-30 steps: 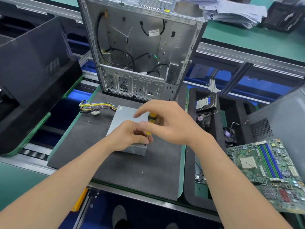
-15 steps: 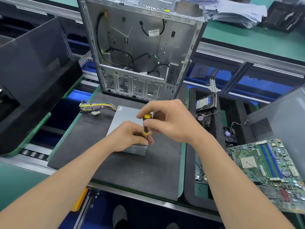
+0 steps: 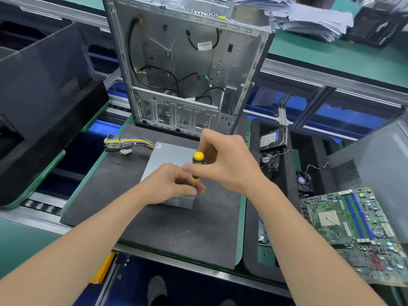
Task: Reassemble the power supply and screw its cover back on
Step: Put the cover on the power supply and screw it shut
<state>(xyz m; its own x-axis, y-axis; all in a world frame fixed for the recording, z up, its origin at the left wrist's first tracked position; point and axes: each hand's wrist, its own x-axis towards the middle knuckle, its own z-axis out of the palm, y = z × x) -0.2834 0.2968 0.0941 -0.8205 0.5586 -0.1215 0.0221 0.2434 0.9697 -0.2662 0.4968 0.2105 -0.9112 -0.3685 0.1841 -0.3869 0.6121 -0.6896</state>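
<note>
The stiff, probably heavy power supply (image 3: pixel 167 157) sits steady; the left hand (image 3: pixel 170 184) pinches the slim screwdriver (image 3: pixel 198 156) near its tip, the right hand (image 3: pixel 225 162) its handle.

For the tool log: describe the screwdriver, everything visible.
The screwdriver has a black-and-yellow handle with a rounded yellow cap and a thin metal shaft. It stands nearly upright, tip down over the near right corner of the grey power supply. The right hand pinches the handle; the left hand pinches the shaft's lower end, hiding the tip.
</note>
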